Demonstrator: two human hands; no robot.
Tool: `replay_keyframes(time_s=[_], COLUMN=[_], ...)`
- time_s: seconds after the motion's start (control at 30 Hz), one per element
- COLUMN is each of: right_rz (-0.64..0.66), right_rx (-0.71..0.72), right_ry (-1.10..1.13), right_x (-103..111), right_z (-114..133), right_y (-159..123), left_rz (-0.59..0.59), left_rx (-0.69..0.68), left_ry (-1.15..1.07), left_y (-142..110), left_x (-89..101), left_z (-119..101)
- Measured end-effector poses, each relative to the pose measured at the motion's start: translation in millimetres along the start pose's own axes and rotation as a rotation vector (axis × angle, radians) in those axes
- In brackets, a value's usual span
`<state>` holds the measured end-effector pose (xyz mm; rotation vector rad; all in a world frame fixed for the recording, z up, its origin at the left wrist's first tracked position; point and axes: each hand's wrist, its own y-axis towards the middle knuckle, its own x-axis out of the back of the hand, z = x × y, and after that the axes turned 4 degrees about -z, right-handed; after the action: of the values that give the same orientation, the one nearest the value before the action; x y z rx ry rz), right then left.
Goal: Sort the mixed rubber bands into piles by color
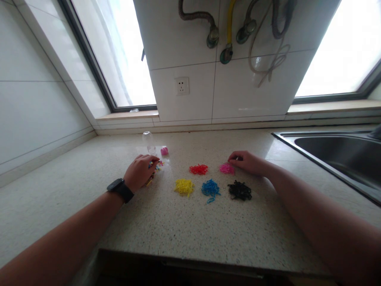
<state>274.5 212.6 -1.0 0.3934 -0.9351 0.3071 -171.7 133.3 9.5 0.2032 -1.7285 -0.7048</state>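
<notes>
My left hand bends over a small mixed heap of coloured rubber bands, partly covering it; thumb and forefinger are pinched together, and anything between them is too small to see. My right hand is at the edge of a pile of pink rubber bands, its fingers curled closed, their contents hidden. Between the hands lies a red pile of rubber bands. Nearer to me are a yellow pile, a blue pile and a black pile.
Behind my left hand are a clear plastic bottle and a pink cap. A steel sink is set into the speckled countertop at the right. Pipes and a wall socket are on the tiled back wall.
</notes>
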Motion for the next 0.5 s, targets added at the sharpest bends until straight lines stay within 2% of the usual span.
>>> replay_keyframes(time_s=[0.5], right_rz=[0.009], right_rx=[-0.011], right_ry=[-0.010], right_x=[1.8], right_z=[3.4], right_y=[-1.2], left_rz=[0.011], left_rx=[0.011], left_ry=[-0.010], left_y=[-1.1], left_x=[-1.7], left_z=[-0.8])
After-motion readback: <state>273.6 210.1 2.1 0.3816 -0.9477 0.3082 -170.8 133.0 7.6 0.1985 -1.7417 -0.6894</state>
